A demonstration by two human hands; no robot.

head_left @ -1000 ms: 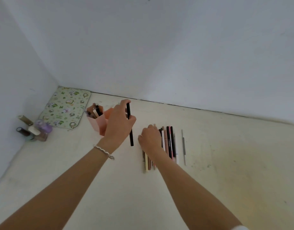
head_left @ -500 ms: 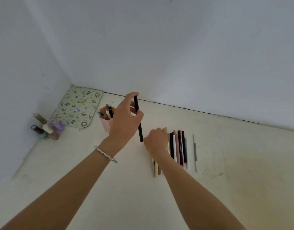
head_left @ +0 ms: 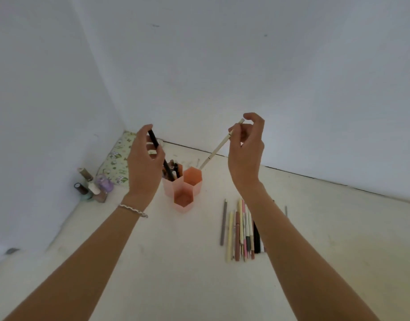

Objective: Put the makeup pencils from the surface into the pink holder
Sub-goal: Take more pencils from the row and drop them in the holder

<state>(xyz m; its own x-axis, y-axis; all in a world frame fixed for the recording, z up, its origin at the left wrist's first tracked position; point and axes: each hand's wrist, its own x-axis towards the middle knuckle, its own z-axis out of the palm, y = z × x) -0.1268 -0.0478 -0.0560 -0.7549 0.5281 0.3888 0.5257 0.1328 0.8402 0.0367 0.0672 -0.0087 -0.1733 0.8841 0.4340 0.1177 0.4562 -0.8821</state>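
Note:
The pink holder has three hexagonal cells and stands near the back wall. Its left cell holds several dark pencils; the other two look empty. My left hand grips a black pencil whose lower end is in or just over the left cell. My right hand is raised and pinches a cream pencil that slants down towards the right cell, its tip just behind the rim. Several more pencils lie in a row on the surface under my right forearm.
Nail polish bottles cluster in the left corner. A flowered green pouch lies behind them against the wall. White walls close in at the back and left. A thin grey stick lies right of my right arm.
My right hand rose from the pencil row with a cream pencil and swung it towards the holder. My left hand carried the black pencil over the holder's left cell. The camera tilted.

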